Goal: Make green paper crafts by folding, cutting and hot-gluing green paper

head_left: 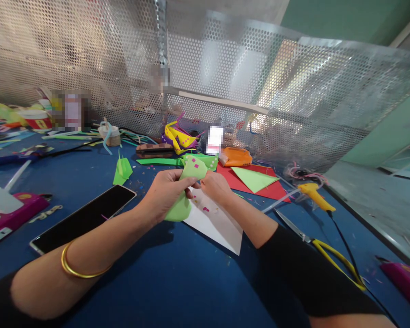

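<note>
Both my hands meet over the middle of the blue table (177, 282). My left hand (166, 191) pinches a light green paper piece (191, 171) dotted with small pink squares, its lower part curling under my palm. My right hand (216, 187) has its fingers closed on the same green piece from the right. Beneath the hands lies a white sheet of paper (218, 223) with tiny coloured bits on it.
A black phone (85, 217) lies left of my left arm. Yellow-handled scissors (323, 248) and a yellow glue gun (316, 196) lie to the right. Red paper (259, 187) with a green triangle (254, 178), an orange case (237, 157) and paper scraps sit before a perforated metal screen (225, 82).
</note>
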A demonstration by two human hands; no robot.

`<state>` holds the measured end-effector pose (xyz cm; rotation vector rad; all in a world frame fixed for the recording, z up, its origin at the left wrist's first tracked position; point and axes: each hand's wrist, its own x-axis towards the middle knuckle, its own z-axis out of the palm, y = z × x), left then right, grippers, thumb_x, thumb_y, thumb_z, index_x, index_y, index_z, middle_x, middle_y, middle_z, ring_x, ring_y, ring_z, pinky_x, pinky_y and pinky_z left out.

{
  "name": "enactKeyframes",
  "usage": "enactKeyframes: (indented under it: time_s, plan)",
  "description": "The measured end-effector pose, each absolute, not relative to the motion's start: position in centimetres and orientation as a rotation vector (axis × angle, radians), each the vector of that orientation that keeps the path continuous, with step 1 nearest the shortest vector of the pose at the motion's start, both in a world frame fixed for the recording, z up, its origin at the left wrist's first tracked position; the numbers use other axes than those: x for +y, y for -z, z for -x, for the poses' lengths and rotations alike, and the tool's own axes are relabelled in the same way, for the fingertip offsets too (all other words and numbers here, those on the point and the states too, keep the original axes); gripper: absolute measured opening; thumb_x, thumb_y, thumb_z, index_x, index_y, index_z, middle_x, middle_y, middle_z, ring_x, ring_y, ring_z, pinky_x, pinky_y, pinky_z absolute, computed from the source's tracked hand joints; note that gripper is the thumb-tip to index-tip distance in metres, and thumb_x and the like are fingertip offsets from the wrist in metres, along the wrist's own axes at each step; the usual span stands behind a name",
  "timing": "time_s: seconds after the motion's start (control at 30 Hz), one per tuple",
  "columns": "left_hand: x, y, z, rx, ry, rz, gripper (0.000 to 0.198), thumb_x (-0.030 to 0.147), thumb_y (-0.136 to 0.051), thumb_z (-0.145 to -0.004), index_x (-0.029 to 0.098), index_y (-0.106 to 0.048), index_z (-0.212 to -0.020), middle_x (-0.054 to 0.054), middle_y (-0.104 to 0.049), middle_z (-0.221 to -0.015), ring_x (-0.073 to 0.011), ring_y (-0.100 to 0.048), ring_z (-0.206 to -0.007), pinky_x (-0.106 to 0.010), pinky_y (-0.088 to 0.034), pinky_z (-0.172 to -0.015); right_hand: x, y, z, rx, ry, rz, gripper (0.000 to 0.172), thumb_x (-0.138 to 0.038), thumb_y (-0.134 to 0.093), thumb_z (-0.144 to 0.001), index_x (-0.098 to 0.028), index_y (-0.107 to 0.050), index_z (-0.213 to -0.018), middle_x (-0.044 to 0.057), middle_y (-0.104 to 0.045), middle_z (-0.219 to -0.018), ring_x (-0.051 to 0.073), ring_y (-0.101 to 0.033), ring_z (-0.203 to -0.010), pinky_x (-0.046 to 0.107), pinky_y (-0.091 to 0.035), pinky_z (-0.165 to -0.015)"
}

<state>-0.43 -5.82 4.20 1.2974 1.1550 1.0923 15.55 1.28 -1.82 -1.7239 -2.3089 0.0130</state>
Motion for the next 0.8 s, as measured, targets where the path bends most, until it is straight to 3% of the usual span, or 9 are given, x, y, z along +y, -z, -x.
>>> enactKeyframes:
  time_s: [0.23, 0.4, 0.57, 0.7, 0.8]
  plan:
    - [-5.8, -4.2, 0.5, 1.156, -1.078, -1.289, 0.019, 0.034, -0.070, -0.072, 0.016, -0.070, -0.067, 0.001, -0.059, -0.050, -0.0107, -0.051, -0.048, -0.022, -0.038, -0.049, 1.2, 1.9, -15.9, -2.130, -0.078, 1.669, 0.016, -0.015, -0.054, -0.081, -0.014, -0.068, -0.074, 0.013, -0.068, -0.089, 0.022, -0.062, -0.081, 0.030, -0.042, -0.071]
    - [-5.8, -4.1, 0.6, 1.179, -1.042, -1.334, 0.020, 0.035, -0.067, -0.076, 0.016, -0.071, -0.069, 0.001, -0.059, -0.050, -0.0105, -0.050, -0.045, -0.022, -0.037, -0.048, -0.3, -0.3, -17.5, -1.807, -0.213, 1.577, 0.015, -0.021, -0.052, -0.083, -0.015, -0.066, -0.082, 0.007, -0.068, -0.086, 0.018, -0.061, -0.079, 0.029, -0.045, -0.073]
    - [-6.3, -4.0, 0.2, 1.145, -0.935, -1.359, 0.020, 0.035, -0.063, -0.080, 0.018, -0.071, -0.073, 0.001, -0.060, -0.050, -0.0088, -0.047, -0.041, -0.021, -0.033, -0.043, -4.7, -2.0, -17.9, -1.602, -0.477, 1.419, 0.024, -0.032, -0.049, -0.085, -0.015, -0.066, -0.088, 0.004, -0.070, -0.081, 0.015, -0.063, -0.073, 0.026, -0.049, -0.068]
    - [-6.7, -3.9, -0.2, 1.123, -0.903, -1.369, 0.018, 0.033, -0.064, -0.081, 0.017, -0.070, -0.075, 0.002, -0.059, -0.050, -0.0073, -0.045, -0.041, -0.020, -0.033, -0.043, -7.4, -2.5, -17.5, -1.350, -0.961, 1.211, 0.019, -0.033, -0.063, -0.075, -0.016, -0.067, -0.082, 0.005, -0.071, -0.083, 0.014, -0.061, -0.073, 0.027, -0.048, -0.068]
    - [-7.0, -3.7, -0.3, 1.129, -0.850, -1.409, 0.022, 0.037, -0.063, -0.081, 0.016, -0.070, -0.075, 0.002, -0.059, -0.050, -0.0067, -0.045, -0.041, -0.019, -0.032, -0.042, -7.9, -2.5, -17.4, -1.280, -1.039, 1.175, 0.016, -0.031, -0.066, -0.072, -0.016, -0.068, -0.078, 0.003, -0.069, -0.078, 0.013, -0.058, -0.070, 0.028, -0.047, -0.068]
